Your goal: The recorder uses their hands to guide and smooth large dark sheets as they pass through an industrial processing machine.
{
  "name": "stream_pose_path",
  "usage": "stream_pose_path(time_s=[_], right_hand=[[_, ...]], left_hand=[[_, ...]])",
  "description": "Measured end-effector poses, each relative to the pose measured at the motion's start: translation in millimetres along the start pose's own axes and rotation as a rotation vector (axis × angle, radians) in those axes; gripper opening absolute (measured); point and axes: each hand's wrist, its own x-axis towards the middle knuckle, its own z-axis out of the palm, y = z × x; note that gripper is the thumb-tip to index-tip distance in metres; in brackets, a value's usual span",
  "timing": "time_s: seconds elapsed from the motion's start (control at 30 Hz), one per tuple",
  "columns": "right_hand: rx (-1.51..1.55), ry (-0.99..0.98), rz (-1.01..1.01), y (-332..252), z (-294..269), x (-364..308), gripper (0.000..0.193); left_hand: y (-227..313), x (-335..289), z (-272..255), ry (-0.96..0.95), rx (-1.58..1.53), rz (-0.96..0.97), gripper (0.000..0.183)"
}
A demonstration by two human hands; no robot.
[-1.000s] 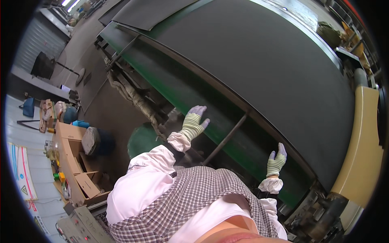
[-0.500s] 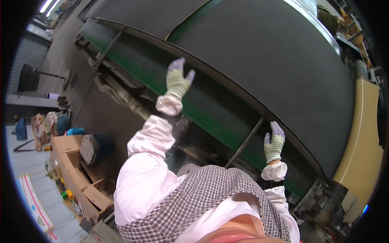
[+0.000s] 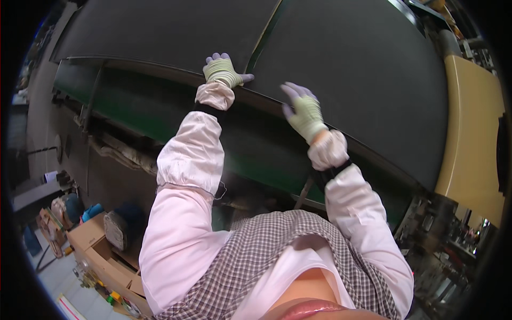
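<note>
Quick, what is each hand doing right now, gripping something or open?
Left hand: resting on the edge of the black sheet; grip cannot be told.
Right hand: open, fingers spread, holding nothing.

A single head-worn fisheye camera looks steeply down from close above the person's chest and forearms onto the wide black belt, the floor with cardboard boxes bending away at the lower left rim.

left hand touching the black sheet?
Touching. Head view: left hand lies flat on the black sheet at its near edge, fingers on its surface.
</note>
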Motion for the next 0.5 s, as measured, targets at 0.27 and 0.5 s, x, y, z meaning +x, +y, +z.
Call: stream_pose_path(time_s=[0.27,0.5], right_hand=[[-0.077,-0.001,0.678,38.9,49.9,18.3,0.067],[-0.197,-0.110,0.737,75.1,-4.4,-37.7,0.073]], left_hand=[[40.1,-17.3,31.9,-0.055,-0.544,0.498,0.072],[-106.2,64.4,40.6,0.495,-0.085,0.150,0.052]])
